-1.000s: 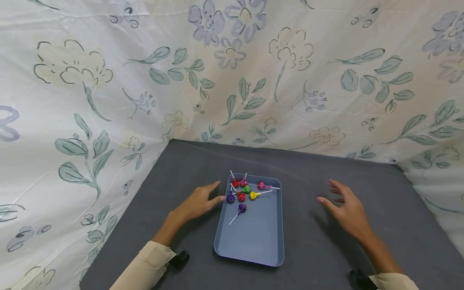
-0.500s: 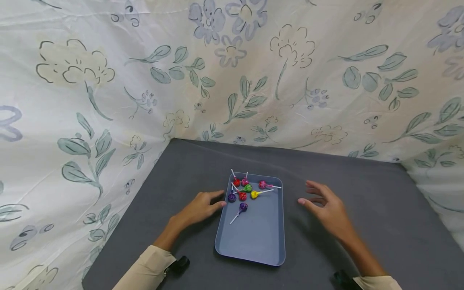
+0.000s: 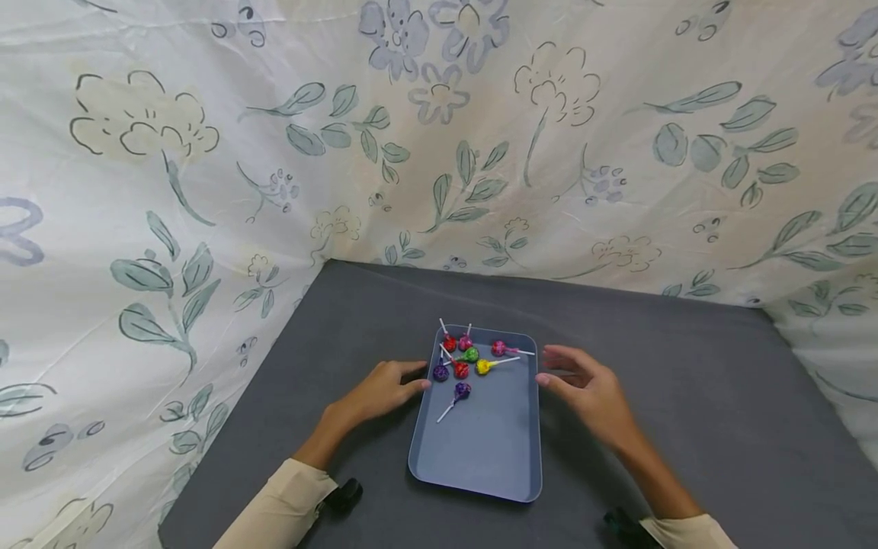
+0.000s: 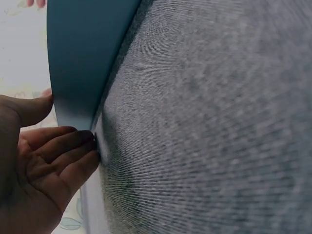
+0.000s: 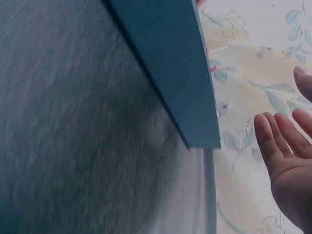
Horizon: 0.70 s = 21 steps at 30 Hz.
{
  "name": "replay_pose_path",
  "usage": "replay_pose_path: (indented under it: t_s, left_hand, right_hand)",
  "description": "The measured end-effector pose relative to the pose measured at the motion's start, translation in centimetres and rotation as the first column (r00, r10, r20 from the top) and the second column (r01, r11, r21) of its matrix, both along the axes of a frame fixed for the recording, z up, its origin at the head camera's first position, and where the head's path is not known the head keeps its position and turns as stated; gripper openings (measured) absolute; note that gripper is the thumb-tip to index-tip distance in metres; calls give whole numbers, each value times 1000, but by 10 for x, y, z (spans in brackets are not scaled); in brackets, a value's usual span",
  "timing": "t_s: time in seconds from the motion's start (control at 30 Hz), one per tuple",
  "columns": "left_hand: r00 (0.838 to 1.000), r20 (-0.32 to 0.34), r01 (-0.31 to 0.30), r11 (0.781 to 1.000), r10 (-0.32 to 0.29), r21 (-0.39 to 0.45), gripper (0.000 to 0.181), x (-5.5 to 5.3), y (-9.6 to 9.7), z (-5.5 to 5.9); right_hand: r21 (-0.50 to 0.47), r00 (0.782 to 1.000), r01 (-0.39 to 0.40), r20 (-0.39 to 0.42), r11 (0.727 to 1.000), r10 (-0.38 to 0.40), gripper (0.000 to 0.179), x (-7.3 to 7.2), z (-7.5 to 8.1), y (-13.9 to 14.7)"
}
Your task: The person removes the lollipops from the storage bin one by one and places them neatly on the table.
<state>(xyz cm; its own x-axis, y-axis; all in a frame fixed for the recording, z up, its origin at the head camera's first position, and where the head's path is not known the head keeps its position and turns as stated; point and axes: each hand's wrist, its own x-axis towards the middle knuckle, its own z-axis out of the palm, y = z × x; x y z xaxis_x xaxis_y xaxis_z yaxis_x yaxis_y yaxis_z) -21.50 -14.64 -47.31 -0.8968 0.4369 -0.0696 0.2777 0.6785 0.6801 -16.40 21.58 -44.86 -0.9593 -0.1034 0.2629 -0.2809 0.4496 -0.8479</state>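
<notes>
A blue-grey rectangular tray (image 3: 483, 450) lies flat on the dark cloth, with several wrapped lollipops toward its far end. Among them are a yellow lollipop (image 3: 483, 367), a green lollipop (image 3: 471, 354) and a pink lollipop (image 3: 498, 348). Nearer the middle, a purple lollipop (image 3: 463, 390) lies apart from the cluster. My left hand (image 3: 384, 390) is at the tray's left side; in the left wrist view its thumb meets the rim, and its fingers reach the outer wall. My right hand (image 3: 590, 389) is beside the right rim, fingers loosely bent, holding nothing; the right wrist view shows a gap to the tray.
Dark grey cloth (image 3: 686, 396) covers the table around the tray. Floral fabric (image 3: 480, 114) hangs as a wall behind the table and along its left and right sides.
My right hand has moved left across the cloth to the tray's right rim. My left hand has shifted only slightly, toward the left rim. The lollipops keep their places in the tray.
</notes>
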Motion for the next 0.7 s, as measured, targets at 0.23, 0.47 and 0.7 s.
replay_pose_path:
  t_s: [0.23,0.47,0.7]
  left_hand:
    - [1000,21,17,1000,-17,-16,53,0,1,5]
    - [1000,18,18,1000,-18,-22,52,0,2,5]
    - [999,18,30,999,-30,-24,52,-1,2,4]
  right_hand:
    - [-38,997,-22,71,999,25,49,-2,4,-18]
    - [-19,992,-36,122,999,38,49,-7,8,-34]
    - [-30,987,-38,153,999,43,47,-11,9,-48]
